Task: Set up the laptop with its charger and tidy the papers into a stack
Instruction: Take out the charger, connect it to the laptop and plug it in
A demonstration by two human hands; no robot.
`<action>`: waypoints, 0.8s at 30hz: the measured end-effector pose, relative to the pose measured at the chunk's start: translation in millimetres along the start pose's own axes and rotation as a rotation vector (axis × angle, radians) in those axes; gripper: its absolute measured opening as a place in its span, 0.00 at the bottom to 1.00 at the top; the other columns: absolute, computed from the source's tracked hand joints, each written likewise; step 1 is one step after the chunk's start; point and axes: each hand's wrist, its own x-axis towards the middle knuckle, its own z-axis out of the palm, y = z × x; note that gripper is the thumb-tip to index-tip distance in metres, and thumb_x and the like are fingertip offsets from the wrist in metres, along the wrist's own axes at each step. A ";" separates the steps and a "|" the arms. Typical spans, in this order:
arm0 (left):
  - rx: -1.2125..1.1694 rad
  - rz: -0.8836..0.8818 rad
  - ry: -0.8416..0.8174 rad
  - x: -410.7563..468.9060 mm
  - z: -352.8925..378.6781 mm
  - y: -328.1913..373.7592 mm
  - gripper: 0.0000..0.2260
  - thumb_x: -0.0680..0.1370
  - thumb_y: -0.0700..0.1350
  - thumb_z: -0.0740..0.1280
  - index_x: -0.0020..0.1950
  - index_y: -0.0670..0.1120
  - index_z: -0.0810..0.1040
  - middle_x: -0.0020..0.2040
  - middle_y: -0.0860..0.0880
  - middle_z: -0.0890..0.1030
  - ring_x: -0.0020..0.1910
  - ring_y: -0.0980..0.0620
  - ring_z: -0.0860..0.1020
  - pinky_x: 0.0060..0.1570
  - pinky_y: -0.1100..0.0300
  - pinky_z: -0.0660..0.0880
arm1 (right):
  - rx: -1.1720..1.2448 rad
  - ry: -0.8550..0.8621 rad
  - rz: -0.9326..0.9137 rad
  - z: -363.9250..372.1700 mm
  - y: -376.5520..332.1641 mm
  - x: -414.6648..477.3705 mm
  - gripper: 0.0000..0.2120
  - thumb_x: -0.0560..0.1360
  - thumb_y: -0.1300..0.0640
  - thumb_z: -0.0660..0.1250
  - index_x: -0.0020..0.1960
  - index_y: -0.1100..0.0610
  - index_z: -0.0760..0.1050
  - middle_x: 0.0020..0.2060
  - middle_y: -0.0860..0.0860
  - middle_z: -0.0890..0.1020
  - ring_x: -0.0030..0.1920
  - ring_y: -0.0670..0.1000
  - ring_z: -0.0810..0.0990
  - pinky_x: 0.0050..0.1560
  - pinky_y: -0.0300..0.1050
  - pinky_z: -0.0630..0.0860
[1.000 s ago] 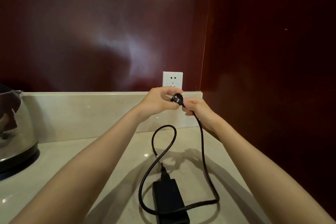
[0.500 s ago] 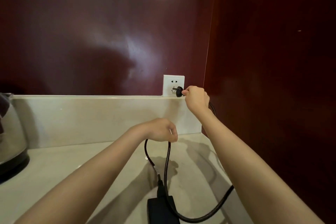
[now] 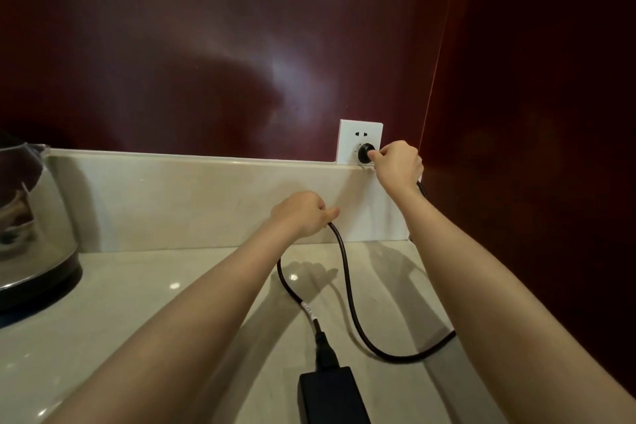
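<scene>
A black plug point(image 3: 364, 152) sits against the lower holes of the white wall socket point(image 3: 359, 134). My right hand point(image 3: 399, 165) pinches the plug from its right side. The black charger cable point(image 3: 347, 279) loops over the counter down to the black power brick point(image 3: 332, 396) at the bottom edge. My left hand point(image 3: 303, 213) hovers lower and to the left, its curled fingers holding a loop of that cable above the counter. No laptop and no papers appear in view.
A glass kettle point(image 3: 31, 227) on a dark base stands at the far left of the pale stone counter point(image 3: 155, 303). A low stone backsplash point(image 3: 189, 203) runs behind it. Dark red panels form the back wall and the right side wall point(image 3: 533, 113).
A second ago both hands held the plug below the socket. My right hand has since carried it up onto the socket, and my left hand has dropped back along the cable.
</scene>
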 end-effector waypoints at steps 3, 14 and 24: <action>-0.014 -0.004 0.012 4.1 2.8 -3.3 0.18 0.78 0.56 0.60 0.33 0.47 0.74 0.30 0.51 0.70 0.40 0.47 0.73 0.40 0.60 0.65 | -0.028 0.019 0.004 2.1 -1.6 -0.8 0.13 0.77 0.51 0.65 0.53 0.60 0.80 0.53 0.58 0.82 0.56 0.60 0.78 0.51 0.46 0.71; -0.039 -0.011 0.008 13.8 5.3 -14.2 0.18 0.78 0.55 0.60 0.31 0.48 0.74 0.30 0.51 0.71 0.41 0.46 0.73 0.41 0.60 0.66 | -0.091 0.051 -0.016 10.3 -3.8 -4.0 0.13 0.78 0.52 0.63 0.50 0.61 0.80 0.49 0.58 0.82 0.52 0.60 0.79 0.46 0.45 0.70; -0.055 -0.024 -0.007 15.0 6.4 -17.6 0.19 0.79 0.55 0.59 0.30 0.49 0.73 0.30 0.51 0.70 0.40 0.46 0.72 0.42 0.59 0.66 | -0.086 0.021 -0.029 8.7 -5.7 0.6 0.11 0.77 0.56 0.65 0.51 0.64 0.79 0.51 0.59 0.81 0.54 0.60 0.78 0.46 0.46 0.70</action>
